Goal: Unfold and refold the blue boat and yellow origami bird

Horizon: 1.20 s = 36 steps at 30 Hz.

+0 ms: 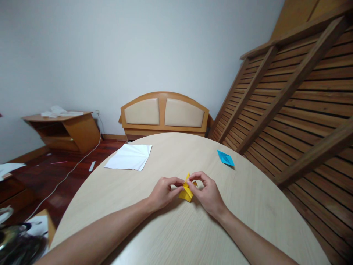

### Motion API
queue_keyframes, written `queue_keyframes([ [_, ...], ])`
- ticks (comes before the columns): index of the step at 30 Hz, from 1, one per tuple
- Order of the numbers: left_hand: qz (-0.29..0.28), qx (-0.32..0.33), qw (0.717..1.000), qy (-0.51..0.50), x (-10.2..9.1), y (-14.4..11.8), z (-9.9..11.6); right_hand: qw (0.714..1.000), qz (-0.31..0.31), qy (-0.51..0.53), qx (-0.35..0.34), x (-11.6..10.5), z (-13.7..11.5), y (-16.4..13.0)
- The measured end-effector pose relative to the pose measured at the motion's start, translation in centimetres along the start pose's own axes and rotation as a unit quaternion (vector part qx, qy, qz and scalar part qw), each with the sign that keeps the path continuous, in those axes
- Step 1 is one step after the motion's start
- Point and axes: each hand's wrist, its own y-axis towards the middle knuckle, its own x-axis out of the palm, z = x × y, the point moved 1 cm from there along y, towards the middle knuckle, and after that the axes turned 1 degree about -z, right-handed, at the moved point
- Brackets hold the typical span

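Both hands pinch a yellow fold [187, 191] on the bench [248, 206]: left hand [162, 192], right hand [207, 192]. White sheets [129, 157] lie far left; blue fold [225, 158] far right.

Bright yellow for the folded paper [187, 191] between the hands. Sky blue for the smaller folded paper [225, 158], with a darker blue crease in the middle. Plain white for the paper sheets [129, 157]. Pale beige with fine light wood grain for the desk [171, 228]. Warm brown with darker horizontal slat lines for the slatted wood frame [298, 103]. Orange-brown wood with two cream panels for the headboard [164, 114]. Dark reddish brown for the floor [63, 173]. Light grey-white for the wall [124, 48].
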Motion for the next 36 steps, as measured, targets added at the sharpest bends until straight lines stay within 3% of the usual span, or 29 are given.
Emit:
queue_keyframes([
  [11,-0.003,-0.001,1.0,0.012,0.0,0.0,-0.4,1.0,-0.018,0.006,-0.018,0.2,0.0,-0.1],
  [28,0.001,-0.016,0.999,-0.033,0.3,0.1,-0.4,0.999,-0.039,0.032,0.015,0.0,-0.1,0.2],
  [36,0.018,-0.039,0.999,-0.032,0.3,0.3,-1.0,0.996,-0.039,0.07,0.041,-0.5,1.0,0.8],
])
